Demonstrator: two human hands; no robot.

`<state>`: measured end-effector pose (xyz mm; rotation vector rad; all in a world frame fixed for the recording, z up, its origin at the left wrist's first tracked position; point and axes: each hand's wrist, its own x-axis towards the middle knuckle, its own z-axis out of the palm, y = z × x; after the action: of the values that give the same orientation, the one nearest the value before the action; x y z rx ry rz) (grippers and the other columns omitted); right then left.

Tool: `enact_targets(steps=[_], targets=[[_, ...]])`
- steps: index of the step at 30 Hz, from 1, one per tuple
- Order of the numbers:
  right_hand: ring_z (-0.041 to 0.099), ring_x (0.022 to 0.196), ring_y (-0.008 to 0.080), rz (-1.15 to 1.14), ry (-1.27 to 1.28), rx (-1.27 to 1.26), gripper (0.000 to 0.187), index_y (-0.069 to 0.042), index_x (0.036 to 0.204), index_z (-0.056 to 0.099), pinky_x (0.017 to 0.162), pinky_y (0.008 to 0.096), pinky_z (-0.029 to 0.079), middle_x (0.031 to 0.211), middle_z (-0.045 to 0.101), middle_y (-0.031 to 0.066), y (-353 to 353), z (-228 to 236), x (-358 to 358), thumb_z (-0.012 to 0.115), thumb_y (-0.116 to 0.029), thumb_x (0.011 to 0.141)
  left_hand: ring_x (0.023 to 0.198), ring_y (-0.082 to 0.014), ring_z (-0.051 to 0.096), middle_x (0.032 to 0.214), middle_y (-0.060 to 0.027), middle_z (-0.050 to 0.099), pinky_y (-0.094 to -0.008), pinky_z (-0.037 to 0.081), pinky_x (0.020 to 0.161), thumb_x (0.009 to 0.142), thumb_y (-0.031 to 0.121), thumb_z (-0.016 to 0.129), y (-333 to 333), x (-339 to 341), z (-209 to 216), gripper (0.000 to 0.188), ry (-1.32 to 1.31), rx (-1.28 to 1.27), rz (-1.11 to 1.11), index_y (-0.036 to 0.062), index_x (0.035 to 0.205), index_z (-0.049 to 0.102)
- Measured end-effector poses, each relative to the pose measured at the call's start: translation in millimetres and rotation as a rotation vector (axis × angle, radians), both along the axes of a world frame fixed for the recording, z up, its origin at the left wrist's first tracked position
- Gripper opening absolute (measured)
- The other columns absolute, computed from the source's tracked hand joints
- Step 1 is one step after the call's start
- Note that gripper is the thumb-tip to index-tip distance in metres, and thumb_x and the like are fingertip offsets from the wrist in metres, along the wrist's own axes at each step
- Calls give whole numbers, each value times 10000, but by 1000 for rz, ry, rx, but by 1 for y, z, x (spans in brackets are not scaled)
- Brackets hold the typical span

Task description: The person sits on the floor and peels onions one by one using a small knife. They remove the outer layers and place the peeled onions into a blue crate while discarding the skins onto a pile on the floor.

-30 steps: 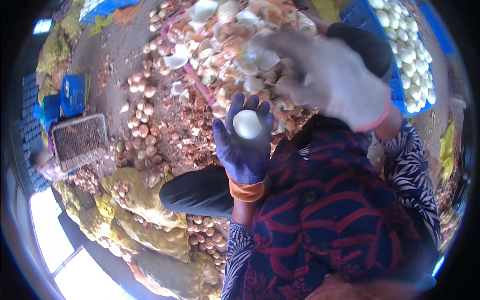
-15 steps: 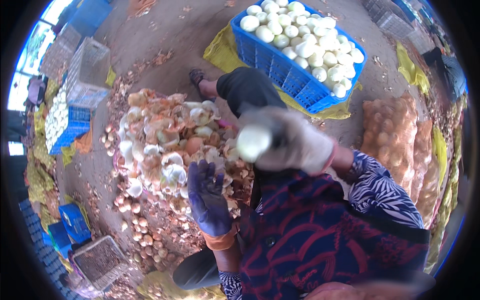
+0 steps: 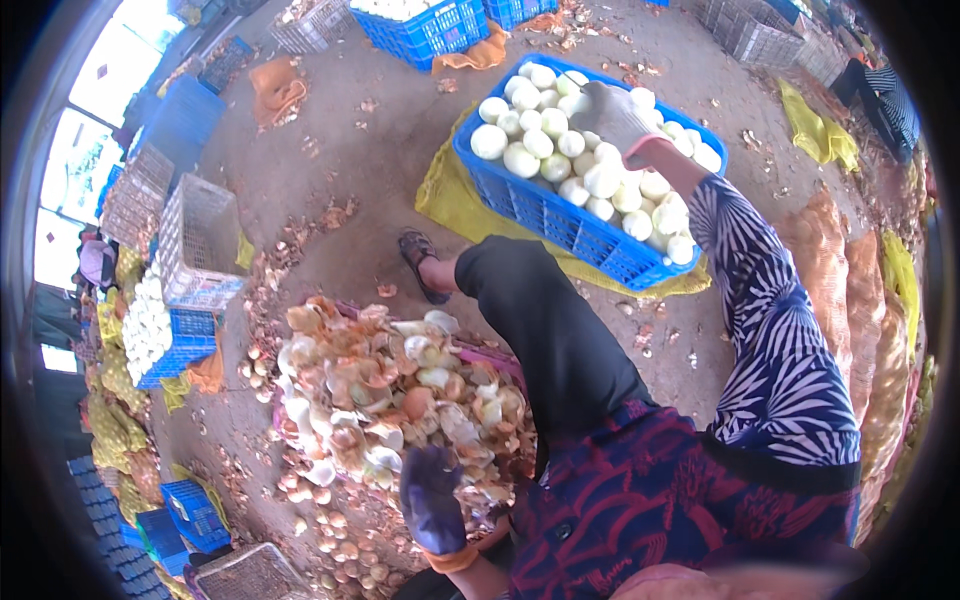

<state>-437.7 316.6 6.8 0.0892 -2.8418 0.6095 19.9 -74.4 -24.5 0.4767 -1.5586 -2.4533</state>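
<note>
My right hand (image 3: 615,118), in a whitish glove with dark fingers, reaches over the blue crate (image 3: 540,205) heaped with peeled white onions. Its fingers are bent against a peeled onion (image 3: 571,83) at the top of the heap; the palm side is hidden. My left hand (image 3: 430,500), in a purple glove with an orange cuff, is raised at the near edge of a pile of onion skins (image 3: 400,385). Its fingers are stretched upward, and I see nothing held in them.
The crate stands on yellow sacking (image 3: 445,190). Small unpeeled onions (image 3: 350,550) lie beside the skins. Full mesh sacks (image 3: 815,270) stand at the right. Grey crates (image 3: 200,240) and another blue crate of onions (image 3: 180,345) are at the left. My leg (image 3: 550,320) stretches between pile and crate.
My right hand has moved from above my lap, where it held a peeled onion, out to the crate. The view has shifted, showing more crates at the far side. My left hand stays by the skins.
</note>
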Motion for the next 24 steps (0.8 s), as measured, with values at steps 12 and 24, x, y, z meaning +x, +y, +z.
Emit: enact_targets(steps=[12, 24], targets=[[668, 1071, 289, 154, -217, 426, 359, 27, 1246, 612, 913, 367, 512, 1178, 687, 195, -36, -84, -126, 635, -156, 939, 1248, -391, 589, 1374, -217, 606, -532, 480, 1039, 951, 491, 640, -33, 51, 49, 689, -35, -37, 346, 39, 1453, 509], [598, 867, 152, 588, -236, -280, 190, 15, 1088, 631, 755, 272, 450, 975, 656, 93, -150, 31, 67, 579, -149, 1007, 1319, -304, 549, 1432, -157, 577, -454, 412, 1140, 1101, 411, 386, -162, 178, 53, 551, 312, 30, 868, 41, 1504, 452]])
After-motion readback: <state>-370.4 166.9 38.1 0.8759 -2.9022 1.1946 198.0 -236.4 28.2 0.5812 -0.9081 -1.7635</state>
